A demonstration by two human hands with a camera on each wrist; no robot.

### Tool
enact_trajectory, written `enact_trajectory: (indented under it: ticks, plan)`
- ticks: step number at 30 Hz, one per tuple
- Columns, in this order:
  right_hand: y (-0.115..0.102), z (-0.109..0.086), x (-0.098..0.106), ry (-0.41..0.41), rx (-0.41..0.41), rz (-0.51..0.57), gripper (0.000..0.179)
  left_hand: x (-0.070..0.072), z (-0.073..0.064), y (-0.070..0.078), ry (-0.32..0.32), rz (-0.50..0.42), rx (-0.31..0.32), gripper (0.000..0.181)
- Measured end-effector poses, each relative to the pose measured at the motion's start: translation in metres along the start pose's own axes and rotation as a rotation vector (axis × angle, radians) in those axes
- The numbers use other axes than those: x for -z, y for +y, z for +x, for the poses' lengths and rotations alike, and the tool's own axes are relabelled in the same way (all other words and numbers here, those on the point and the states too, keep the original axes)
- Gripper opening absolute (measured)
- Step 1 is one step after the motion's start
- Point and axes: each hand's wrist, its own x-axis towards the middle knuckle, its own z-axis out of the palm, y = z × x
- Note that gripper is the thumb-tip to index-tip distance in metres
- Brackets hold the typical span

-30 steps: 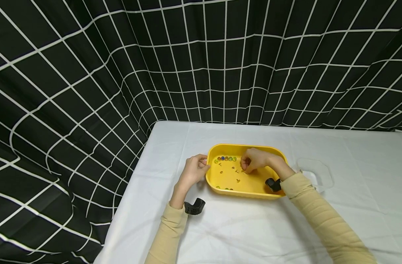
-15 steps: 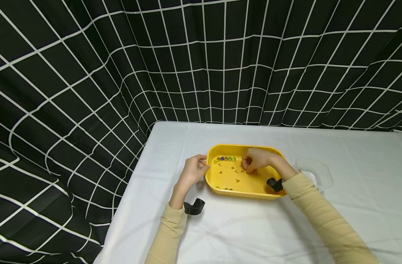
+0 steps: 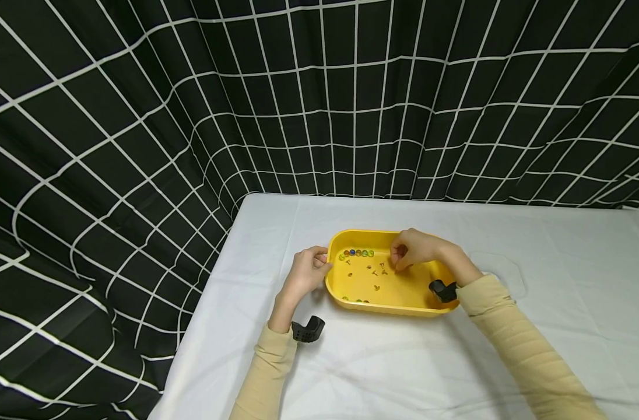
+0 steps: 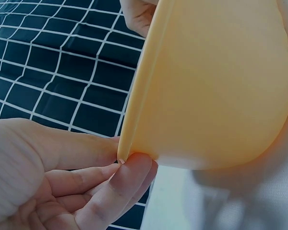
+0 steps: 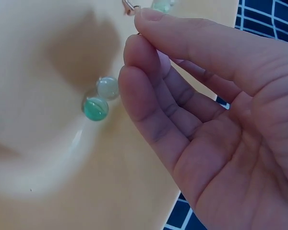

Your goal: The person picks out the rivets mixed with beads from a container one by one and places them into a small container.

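In the head view a yellow tray (image 3: pixel 393 298) stands on the white table. My left hand (image 3: pixel 308 274) pinches its left rim between thumb and fingers; the left wrist view shows the thumb (image 4: pixel 86 148) meeting the rim from one side. Over the tray's right half is my right hand (image 3: pixel 416 248), thumb and fingertips brought together. Whether a small thing sits between those tips I cannot tell. Just left of it lie several small brass-coloured metal pieces (image 3: pixel 375 273). One such metal piece (image 5: pixel 129 7) shows beyond the thumb in the right wrist view.
A row of glass marbles (image 3: pixel 358 253) lines the tray's far left part, and a few more marbles (image 3: pixel 358 301) lie by its near wall. The right wrist view shows a green marble (image 5: pixel 95 109) touching a pale one. A clear plastic container (image 3: pixel 508 271) stands right of the tray.
My right hand has moved right and slightly up, away from the brass-coloured pieces, uncovering two of them more fully. The left hand stays on the rim.
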Motion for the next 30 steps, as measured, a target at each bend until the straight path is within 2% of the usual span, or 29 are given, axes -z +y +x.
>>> enact_trajectory:
  ticks: [6,20,30]
  plan:
    - [-0.001,-0.003,0.004,0.005,-0.035,0.003,0.009,0.001,0.000,-0.001,-0.007,-0.007,0.010,0.033]
    - [-0.004,-0.017,0.015,0.052,-0.017,-0.022,0.008,0.000,0.000,0.000,-0.006,-0.008,0.013,0.033]
    - [-0.006,-0.026,0.023,0.056,-0.067,-0.039,0.009,0.000,0.001,0.002,-0.002,0.002,0.012,0.033]
